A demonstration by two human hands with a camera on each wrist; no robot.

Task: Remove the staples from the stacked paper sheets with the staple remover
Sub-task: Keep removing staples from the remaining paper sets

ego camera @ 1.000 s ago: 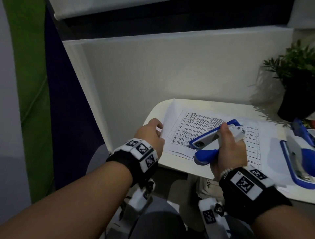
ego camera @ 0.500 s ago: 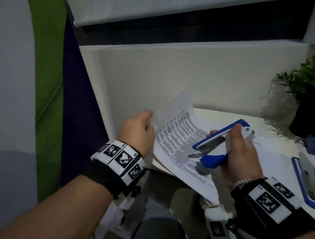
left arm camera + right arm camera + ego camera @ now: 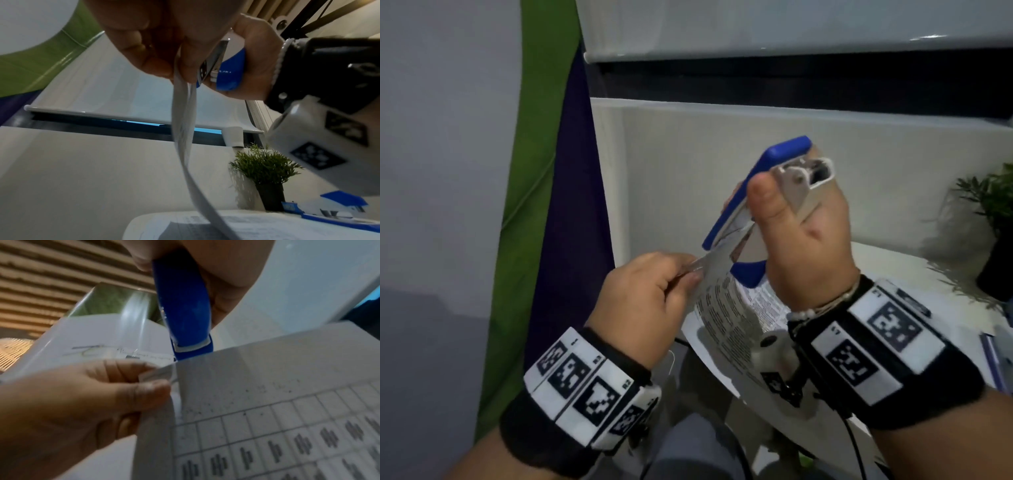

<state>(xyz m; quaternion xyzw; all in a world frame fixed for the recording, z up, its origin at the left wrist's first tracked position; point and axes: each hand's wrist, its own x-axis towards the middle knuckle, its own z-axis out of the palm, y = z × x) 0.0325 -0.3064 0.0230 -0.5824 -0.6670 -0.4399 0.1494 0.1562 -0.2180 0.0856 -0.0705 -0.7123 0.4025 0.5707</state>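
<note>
The fingers [image 3: 144, 389] of the left hand [image 3: 643, 308] are curling tight and pinching one corner of the stacked paper sheets [image 3: 726, 318], holding it raised above the surface [image 3: 900, 274]. The right hand [image 3: 804, 246] is wrapping thumb and fingers around the blue staple remover [image 3: 774, 157], pointing it nose-down. Its nose is sitting against the pinched corner, just beside the left fingertips. The sheets are drooping from there toward the surface. A potted plant [image 3: 993, 202] and a blue stapler [image 3: 345, 201] are standing at the far right.
</note>
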